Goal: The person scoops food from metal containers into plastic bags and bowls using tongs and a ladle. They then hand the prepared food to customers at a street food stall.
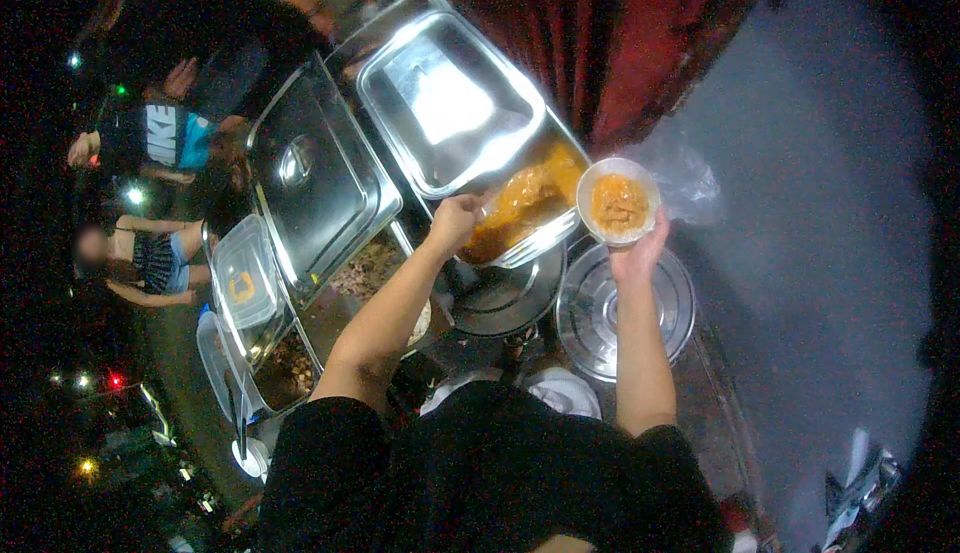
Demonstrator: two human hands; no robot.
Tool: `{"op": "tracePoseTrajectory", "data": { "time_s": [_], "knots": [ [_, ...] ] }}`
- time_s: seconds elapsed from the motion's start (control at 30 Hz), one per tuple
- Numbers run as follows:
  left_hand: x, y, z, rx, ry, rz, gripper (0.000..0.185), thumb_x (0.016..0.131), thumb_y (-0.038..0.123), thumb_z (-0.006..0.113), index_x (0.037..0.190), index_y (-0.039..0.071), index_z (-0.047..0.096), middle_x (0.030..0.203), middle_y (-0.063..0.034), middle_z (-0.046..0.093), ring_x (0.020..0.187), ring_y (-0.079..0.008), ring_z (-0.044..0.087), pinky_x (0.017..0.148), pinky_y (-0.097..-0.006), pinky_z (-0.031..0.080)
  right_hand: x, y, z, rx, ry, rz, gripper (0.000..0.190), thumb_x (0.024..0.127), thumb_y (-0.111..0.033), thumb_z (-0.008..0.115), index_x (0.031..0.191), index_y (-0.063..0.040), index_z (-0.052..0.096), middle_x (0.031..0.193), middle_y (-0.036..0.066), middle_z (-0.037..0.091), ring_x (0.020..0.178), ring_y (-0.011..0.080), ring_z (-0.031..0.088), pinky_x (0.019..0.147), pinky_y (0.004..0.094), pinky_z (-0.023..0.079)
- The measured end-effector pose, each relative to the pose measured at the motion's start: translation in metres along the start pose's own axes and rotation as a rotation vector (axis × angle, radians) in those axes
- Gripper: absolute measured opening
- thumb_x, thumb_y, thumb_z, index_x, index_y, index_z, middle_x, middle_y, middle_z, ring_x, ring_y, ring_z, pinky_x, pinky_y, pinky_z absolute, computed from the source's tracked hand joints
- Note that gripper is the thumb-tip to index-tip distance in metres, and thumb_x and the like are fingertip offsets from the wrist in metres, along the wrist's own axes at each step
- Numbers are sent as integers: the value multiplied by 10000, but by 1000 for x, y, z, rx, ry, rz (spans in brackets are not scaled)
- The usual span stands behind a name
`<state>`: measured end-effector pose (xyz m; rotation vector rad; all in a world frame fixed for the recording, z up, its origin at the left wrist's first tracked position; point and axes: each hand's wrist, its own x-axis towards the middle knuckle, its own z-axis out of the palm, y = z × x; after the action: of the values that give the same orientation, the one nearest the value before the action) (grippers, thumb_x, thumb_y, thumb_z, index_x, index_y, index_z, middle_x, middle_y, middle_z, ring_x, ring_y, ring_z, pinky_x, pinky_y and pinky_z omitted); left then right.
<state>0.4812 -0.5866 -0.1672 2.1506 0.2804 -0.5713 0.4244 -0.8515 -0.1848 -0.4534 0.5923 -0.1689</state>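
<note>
My right hand (643,251) holds a small white bowl (655,212) by its side and underside; orange-yellow food in sauce (620,204) lies in it. The bowl is beside the corner of a rectangular steel food pan (541,242), which contains orange-brown stew (534,187). Over the pan's near left edge, my left hand (457,221) has its fingers closed near the sauce, seemingly around something thin; what it grips is hidden. A shiny steel lid (450,95) covers the far part of that pan.
A second lidded pan (307,178), a plastic-lidded container (244,283) and a pan of chopped food (289,365) stand at left. Round metal lids or trays (574,313) lie below my right forearm. A clear plastic bag (690,182) is beside the bowl. Several people are at the upper left.
</note>
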Motion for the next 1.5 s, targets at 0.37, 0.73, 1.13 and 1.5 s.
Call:
{"op": "tracePoseTrajectory", "data": {
  "time_s": [0.37,0.73,1.13,1.5],
  "knots": [
    [-19,6,-10,38,78,178,305,760,-13,519,1029,52,646,871,-97,674,748,-182,617,696,-300,475,-1,11,8,-39,2,0,531,901,-412,353,1272,-36,406,1270,122,464,1167,278,451,985,425,357],
    [-30,41,-18,-52,1,149,311,766,-15,508,1024,70,659,921,-111,669,823,-183,606,746,-298,459,-5,35,26,-15,-76,116,557,903,-421,314,1293,-29,381,1308,118,436,1202,287,423,1002,423,336],
    [-38,-4,-31,998,339,559,308,688,104,566,969,204,640,886,-43,591,939,-235,525,775,-415,370,-18,20,16,-28,-76,97,538,897,-409,329,1268,-27,401,1276,121,461,1177,283,444,997,422,339],
    [32,-22,70,594,245,219,316,723,125,667,1037,137,630,908,-92,644,834,-254,595,702,-397,459,-32,-2,-7,45,12,78,569,897,-436,308,1307,-47,371,1310,118,432,1220,281,404,1020,437,314]
  ]
}}
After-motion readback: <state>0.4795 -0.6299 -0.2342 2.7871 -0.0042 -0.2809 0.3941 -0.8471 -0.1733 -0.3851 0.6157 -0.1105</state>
